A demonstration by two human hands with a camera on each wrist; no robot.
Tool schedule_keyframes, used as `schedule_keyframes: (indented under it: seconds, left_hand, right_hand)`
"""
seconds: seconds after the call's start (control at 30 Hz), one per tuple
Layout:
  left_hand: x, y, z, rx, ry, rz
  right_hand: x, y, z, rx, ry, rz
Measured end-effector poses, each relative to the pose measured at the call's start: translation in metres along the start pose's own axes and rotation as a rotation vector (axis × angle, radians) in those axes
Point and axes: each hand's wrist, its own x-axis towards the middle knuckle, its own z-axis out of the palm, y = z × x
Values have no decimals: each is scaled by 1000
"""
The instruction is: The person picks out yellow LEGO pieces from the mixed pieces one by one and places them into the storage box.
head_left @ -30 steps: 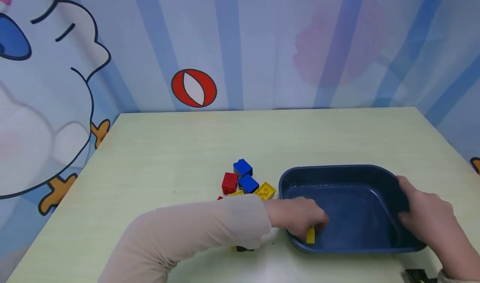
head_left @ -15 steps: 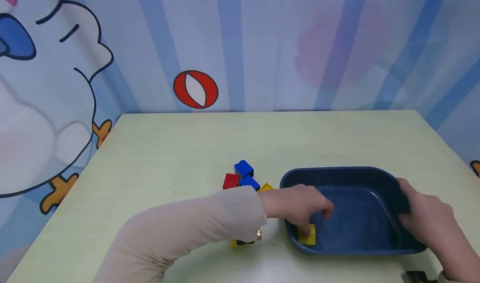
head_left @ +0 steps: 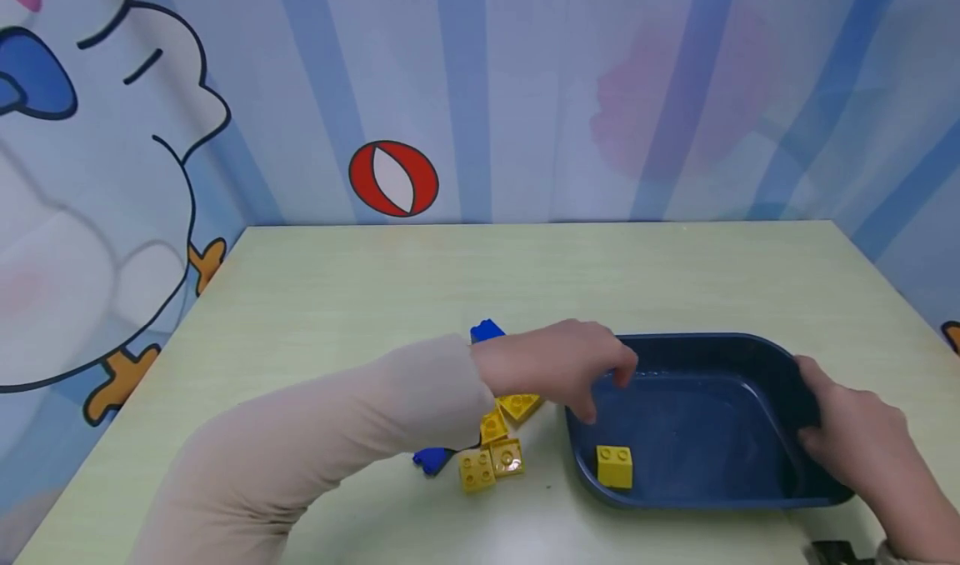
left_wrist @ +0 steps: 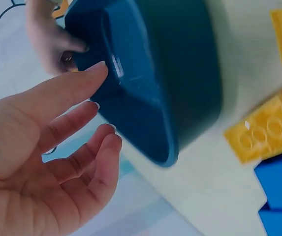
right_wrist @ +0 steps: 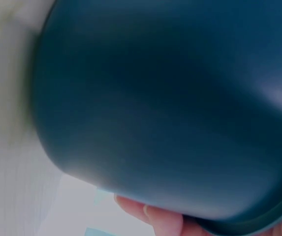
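Note:
My left hand [head_left: 566,365] hovers over the left rim of a dark blue tray [head_left: 720,432], its fingers loosely bent around nothing. In the left wrist view the palm and spread fingertips show bare beside the tray [left_wrist: 190,73]. One yellow building block [head_left: 615,467] with studs up lies in the tray's near left corner. My right hand [head_left: 855,423] grips the right rim, thumb inside. Its fingers [right_wrist: 165,221] show against the tray's outer wall in the right wrist view.
Left of the tray lie several yellow blocks [head_left: 477,471] and blue blocks [head_left: 431,460], partly hidden by my left arm. A dark object [head_left: 834,552] sits at the bottom right edge. A patterned wall [head_left: 525,90] stands behind the table [head_left: 337,298].
My left hand has let go of the yellow block in the tray's near left corner, then risen and moved back and left. The right hand stays on the rim.

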Motion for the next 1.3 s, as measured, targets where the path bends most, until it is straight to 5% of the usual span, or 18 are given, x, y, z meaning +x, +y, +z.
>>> schedule_keyframes:
  seconds: [0.3, 0.63, 1.0, 1.3]
  left_hand:
    - [-30, -16, -6, -23, 1, -130]
    - [-56, -28, 36, -197, -2, -216]
    - [-84, -26, 83, -224, 94, -132]
    - [-95, -29, 108, -195, 162, -123]
  right_hand:
    - [4, 3, 3, -6, -10, 7]
    - [0, 4, -1, -2, 4, -2]
    - [1, -1, -1, -9, -8, 11]
    - [0, -5, -5, -7, -15, 13]
